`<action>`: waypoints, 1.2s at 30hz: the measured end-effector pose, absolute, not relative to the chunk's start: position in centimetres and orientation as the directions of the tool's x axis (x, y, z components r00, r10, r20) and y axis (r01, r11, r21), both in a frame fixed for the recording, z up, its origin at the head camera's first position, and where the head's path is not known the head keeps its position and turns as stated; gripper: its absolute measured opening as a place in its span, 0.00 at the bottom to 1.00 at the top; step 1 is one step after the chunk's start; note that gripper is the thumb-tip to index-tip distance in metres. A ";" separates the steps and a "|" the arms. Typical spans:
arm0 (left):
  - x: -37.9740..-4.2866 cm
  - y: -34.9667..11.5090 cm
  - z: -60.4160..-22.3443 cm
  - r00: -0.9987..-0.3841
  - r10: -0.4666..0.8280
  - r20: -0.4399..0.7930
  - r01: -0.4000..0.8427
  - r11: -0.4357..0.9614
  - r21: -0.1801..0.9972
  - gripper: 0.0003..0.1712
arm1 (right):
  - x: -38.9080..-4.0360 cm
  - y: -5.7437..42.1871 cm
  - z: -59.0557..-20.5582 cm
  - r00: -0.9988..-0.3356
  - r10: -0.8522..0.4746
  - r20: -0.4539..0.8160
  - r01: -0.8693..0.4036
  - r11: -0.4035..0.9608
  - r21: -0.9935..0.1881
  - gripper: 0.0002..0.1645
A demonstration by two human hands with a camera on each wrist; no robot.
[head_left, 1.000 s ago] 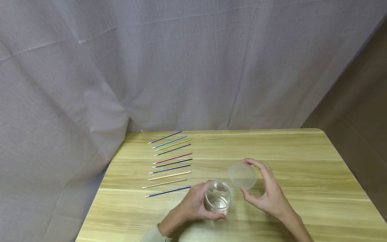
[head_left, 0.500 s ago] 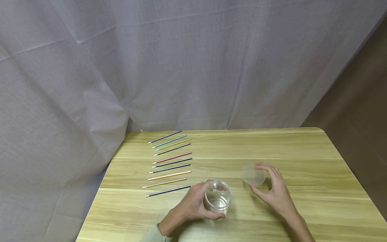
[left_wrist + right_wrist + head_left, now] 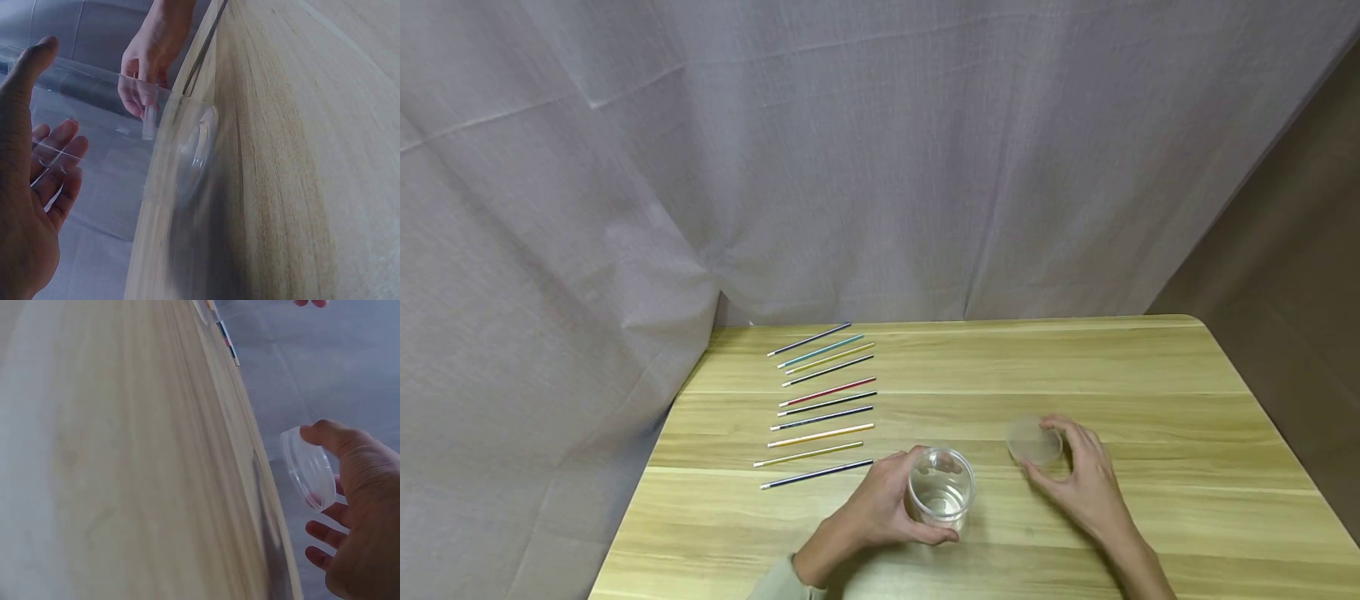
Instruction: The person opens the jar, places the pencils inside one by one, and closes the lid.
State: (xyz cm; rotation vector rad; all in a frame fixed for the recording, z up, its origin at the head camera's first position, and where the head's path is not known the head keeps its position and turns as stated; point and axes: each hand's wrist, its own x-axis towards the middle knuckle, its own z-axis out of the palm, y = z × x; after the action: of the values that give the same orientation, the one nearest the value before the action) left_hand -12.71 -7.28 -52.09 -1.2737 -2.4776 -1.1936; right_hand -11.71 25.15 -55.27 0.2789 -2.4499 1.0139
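Observation:
My left hand [image 3: 886,507] grips a clear plastic jar [image 3: 943,493] from its left side, with the thumb along the near side. The jar stands upright and uncapped, its round mouth facing up. In the left wrist view its transparent wall [image 3: 119,156] lets the fingers behind it show through. To the right, my right hand [image 3: 1088,483] holds a round translucent lid [image 3: 1030,442] by its edge, low over the table and apart from the jar. Thumb and fingers pinch the lid's rim [image 3: 290,459] in the right wrist view, while two other fingers stay off it.
Several pencils, among them a red pencil [image 3: 827,392] and a teal pencil [image 3: 820,352], lie in a loose column left of the jar, white ends to the left. The wooden table [image 3: 1150,392] ends at a grey curtain [image 3: 880,167] behind and a brown drape [image 3: 1292,275] at right.
My right hand has carried the lid right, away from the jar, and lowered it toward the table, tilting it flatter. The left hand and the jar have stayed in place.

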 end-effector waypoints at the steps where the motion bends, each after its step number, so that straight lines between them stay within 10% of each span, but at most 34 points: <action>1: -12.8 -7.3 -52.3 -0.641 0.642 0.421 0.730 0.340 0.593 0.52 | -11.7 25.1 -55.7 -0.874 -0.005 0.487 -0.346 0.709 -0.614 0.44; 36: -13.2 -7.7 -53.4 -0.599 0.649 0.469 0.772 0.313 0.553 0.53 | -11.5 22.9 -54.7 -0.839 -0.123 0.530 -0.455 0.693 -0.560 0.54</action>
State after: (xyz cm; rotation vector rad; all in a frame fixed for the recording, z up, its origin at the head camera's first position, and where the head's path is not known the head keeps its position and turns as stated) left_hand -13.20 -7.71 -53.40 -1.3180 -2.4120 -1.1570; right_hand -11.47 22.86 -54.70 0.4458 -2.4449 0.9804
